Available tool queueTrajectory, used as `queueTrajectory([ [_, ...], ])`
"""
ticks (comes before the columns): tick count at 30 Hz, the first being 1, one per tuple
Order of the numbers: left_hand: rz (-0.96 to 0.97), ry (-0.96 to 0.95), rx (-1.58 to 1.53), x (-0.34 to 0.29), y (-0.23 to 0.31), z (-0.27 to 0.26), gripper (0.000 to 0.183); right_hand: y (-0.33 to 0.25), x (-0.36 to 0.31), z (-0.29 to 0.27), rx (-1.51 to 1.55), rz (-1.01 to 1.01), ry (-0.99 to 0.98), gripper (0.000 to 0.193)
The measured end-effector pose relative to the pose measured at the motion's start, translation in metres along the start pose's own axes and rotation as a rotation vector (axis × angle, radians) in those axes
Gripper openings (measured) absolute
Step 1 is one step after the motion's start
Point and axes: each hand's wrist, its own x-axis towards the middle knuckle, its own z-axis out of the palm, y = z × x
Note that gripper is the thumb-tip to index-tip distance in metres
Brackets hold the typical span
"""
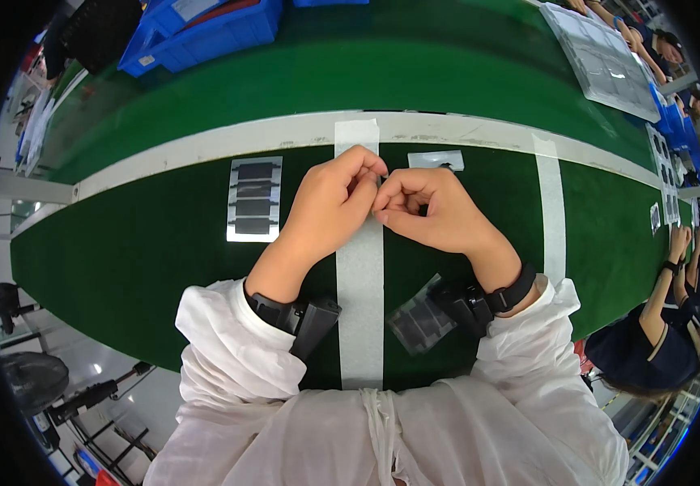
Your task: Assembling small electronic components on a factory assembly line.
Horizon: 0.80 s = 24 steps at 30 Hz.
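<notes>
In the head view, the left hand and the right hand meet near the middle of the frame, fingers bent inward and their tips almost together, over a pale strip that runs down the green work surface. Both seem to be pinching, but the fingertips are too hidden to tell whether anything small is between them. Just left of the left hand, at centre left, a pale sheet bearing dark rectangles lies flat. Just above the right hand, a small whitish packet lies with a dark bit at its lower edge. Below the right hand, at lower centre, a blurred clear sheet with dark patches lies at a slant, partly covered by the black wrist device. Blue bins stand at upper left; a co-worker sits at the right edge.
</notes>
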Motion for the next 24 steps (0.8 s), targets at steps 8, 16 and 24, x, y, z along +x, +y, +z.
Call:
queueTrajectory([
  [8,0.056,0.030,0.001,0.005,0.008,0.005,0.009,0.015,-0.003,-0.008,0.092,-0.088,-0.028,0.009],
  [16,0.251,-0.099,-0.367,-0.013,0.009,-0.008,0.039,0.010,0.003,0.010,-0.006,-0.182,-0.100,0.011],
  [24,0.013,-0.175,-0.423,-0.004,0.019,0.000,0.037,0.011,0.010,-0.001,0.220,-0.172,-0.179,0.026],
])
